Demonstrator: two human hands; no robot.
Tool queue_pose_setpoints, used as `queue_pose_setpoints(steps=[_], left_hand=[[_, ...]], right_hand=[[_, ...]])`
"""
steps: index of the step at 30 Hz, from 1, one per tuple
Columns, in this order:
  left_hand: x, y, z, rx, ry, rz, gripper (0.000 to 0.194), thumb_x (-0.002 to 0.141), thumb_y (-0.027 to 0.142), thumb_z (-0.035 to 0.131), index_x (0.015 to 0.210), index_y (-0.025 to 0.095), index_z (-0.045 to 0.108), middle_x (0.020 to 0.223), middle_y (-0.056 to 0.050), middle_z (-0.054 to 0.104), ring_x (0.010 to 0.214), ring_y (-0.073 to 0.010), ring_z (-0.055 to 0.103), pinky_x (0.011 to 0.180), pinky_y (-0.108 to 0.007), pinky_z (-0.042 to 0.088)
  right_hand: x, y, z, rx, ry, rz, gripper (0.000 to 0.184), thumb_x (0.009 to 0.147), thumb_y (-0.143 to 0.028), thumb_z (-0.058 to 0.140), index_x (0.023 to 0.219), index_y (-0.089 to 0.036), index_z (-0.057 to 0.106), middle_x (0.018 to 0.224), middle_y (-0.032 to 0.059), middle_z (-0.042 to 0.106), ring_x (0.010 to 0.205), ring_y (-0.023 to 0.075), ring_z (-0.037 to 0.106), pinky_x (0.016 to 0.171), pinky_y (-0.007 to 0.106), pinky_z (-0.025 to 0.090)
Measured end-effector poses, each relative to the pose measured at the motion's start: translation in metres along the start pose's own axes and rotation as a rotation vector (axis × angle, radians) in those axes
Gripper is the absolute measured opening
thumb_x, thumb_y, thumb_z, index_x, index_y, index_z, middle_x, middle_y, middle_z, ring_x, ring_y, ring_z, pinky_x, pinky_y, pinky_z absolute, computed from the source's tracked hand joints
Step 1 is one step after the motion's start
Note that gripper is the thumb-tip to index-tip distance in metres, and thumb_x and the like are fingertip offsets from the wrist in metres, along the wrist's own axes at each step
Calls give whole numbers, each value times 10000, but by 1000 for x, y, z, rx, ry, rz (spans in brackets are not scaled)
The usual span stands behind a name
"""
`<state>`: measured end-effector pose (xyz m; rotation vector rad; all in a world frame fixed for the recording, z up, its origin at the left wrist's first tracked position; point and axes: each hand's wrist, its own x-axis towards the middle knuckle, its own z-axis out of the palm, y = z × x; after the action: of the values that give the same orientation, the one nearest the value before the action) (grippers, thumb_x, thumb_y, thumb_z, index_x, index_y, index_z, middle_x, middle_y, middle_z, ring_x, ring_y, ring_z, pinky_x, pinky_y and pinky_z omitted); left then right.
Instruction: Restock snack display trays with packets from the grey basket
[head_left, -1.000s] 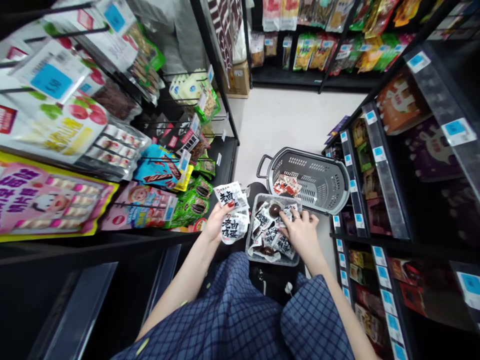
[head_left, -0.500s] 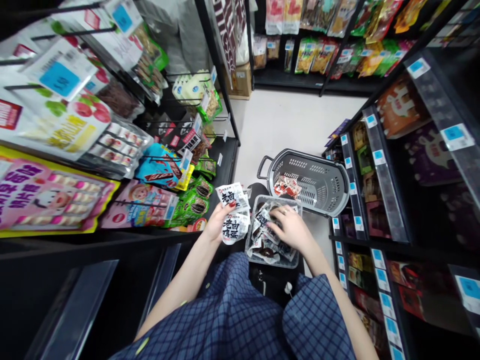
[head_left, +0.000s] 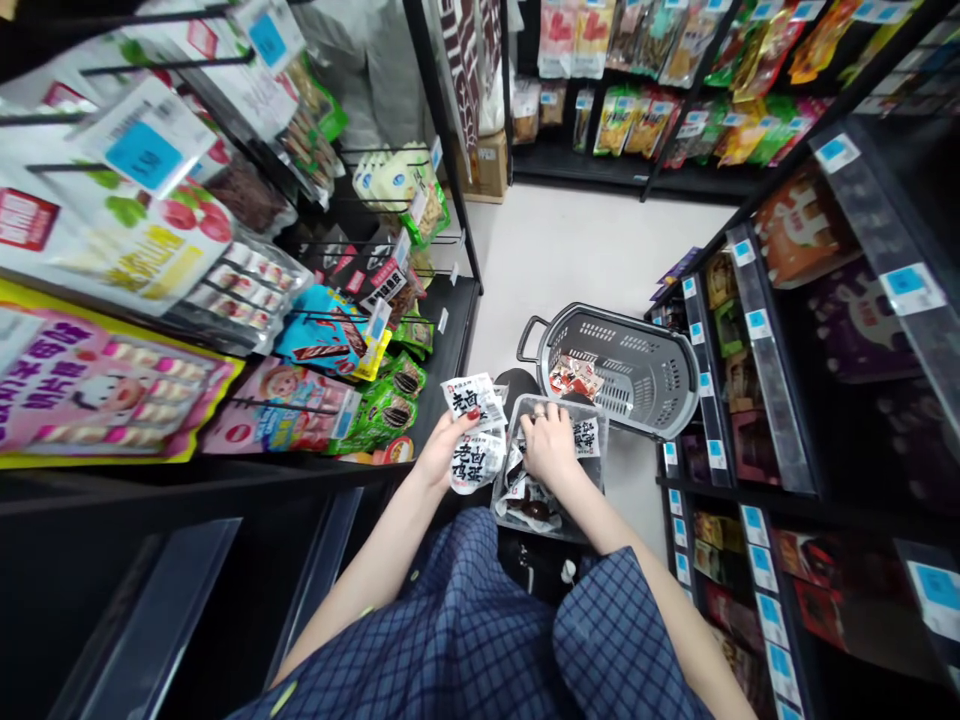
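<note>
My left hand [head_left: 444, 447] pinches a small stack of white packets [head_left: 470, 462] with bold black lettering, apparently packaged marinated eggs, their printed fronts facing up. Just right of it is a clear plastic bin [head_left: 501, 527] of similar packets; some dark brown contents [head_left: 531, 507] show through the clear film near its front edge. My right hand [head_left: 550, 445] reaches down inside the bin, back of the hand up and fingers curled among the packets. Its fingertips are hidden, so what they grip does not show.
Beyond the bin a grey shopping basket [head_left: 628, 368] stands on the floor [head_left: 592, 235], with red and white packets [head_left: 574, 378] inside. Hanging snack bags [head_left: 330, 330] crowd the left rack. Stocked shelves with price tags [head_left: 759, 323] rise at right. A cardboard box [head_left: 489, 168] sits at the back.
My right hand has shifted left within the bin and curled its fingers down more, uncovering packets on the right side. The left hand keeps its packets, slightly farther right in view.
</note>
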<state>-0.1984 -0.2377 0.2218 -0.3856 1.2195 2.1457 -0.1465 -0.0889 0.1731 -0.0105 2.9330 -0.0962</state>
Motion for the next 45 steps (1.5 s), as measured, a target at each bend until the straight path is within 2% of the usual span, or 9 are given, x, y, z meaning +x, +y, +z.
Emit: queue_pose_setpoints(steps=[5, 9, 18, 24, 32, 38, 42, 43, 45], left_hand=[[-2, 1, -4, 13, -7, 14, 441, 582, 278, 756, 955, 121, 581, 785, -79, 702, 773, -290, 679, 730, -420, 544], [-6, 0, -11, -7, -12, 16, 442, 585, 265, 753, 963, 119, 577, 804, -84, 701, 789, -289, 678, 735, -423, 541], [-24, -6, -30, -99, -10, 33, 442, 603, 211, 747, 1000, 139, 567, 864, -56, 705, 828, -244, 673, 797, -389, 530], [-41, -7, -41, -105, -12, 40, 421, 606, 219, 743, 978, 132, 567, 832, -70, 707, 754, -250, 681, 748, -405, 543], [-61, -6, -48, -128, -4, 98, 405, 611, 206, 741, 978, 130, 586, 809, -52, 709, 692, -207, 676, 663, -328, 554], [-62, -11, -54, -123, -139, -29, 479, 657, 175, 695, 1117, 111, 580, 928, -110, 709, 801, -246, 683, 693, -330, 558], [-41, -19, -61, -117, -182, -149, 433, 722, 181, 647, 1141, 99, 574, 901, -124, 713, 670, -214, 684, 587, -290, 562], [-34, -20, -64, -122, -190, -191, 438, 740, 197, 636, 1161, 104, 564, 886, -124, 714, 613, -201, 675, 540, -281, 557], [-18, -23, -69, -139, -211, -265, 456, 765, 241, 621, 1200, 129, 541, 880, -121, 712, 552, -192, 661, 451, -266, 537]], right_hand=[[-4, 4, -4, 21, -49, 35, 506, 671, -400, 639, 1066, -95, 557, 1008, 208, 604, 1031, 351, 421, 870, 448, 271], [-9, 13, -10, 52, -128, 16, 562, 670, -500, 628, 1134, -185, 581, 1088, 185, 606, 1088, 372, 410, 869, 509, 267], [-37, 7, -23, 195, -52, -84, 428, 713, -304, 616, 1129, -204, 610, 1171, 94, 571, 1033, 259, 479, 879, 369, 366], [-45, -4, -27, 241, -9, -107, 429, 690, -269, 646, 1111, -195, 622, 1176, 107, 548, 1061, 276, 451, 897, 400, 352], [-58, -8, -50, 383, 18, -179, 399, 671, -211, 654, 1069, -192, 628, 1116, 91, 538, 982, 234, 498, 878, 380, 376], [-66, -7, -45, 364, 56, -262, 355, 726, -323, 653, 1072, -244, 630, 1195, 67, 559, 1185, 306, 388, 971, 472, 298], [-63, -7, -36, 239, 221, -279, 405, 829, -467, 525, 1122, -207, 627, 1221, 103, 572, 1248, 336, 330, 1028, 511, 201], [-64, -6, -33, 218, 306, -217, 415, 852, -451, 493, 1156, -195, 609, 1227, 120, 565, 1227, 335, 353, 1021, 510, 204], [-68, 2, -25, 206, 483, 92, 476, 868, -412, 464, 1268, -162, 520, 1261, 180, 517, 1185, 367, 384, 974, 538, 235]])
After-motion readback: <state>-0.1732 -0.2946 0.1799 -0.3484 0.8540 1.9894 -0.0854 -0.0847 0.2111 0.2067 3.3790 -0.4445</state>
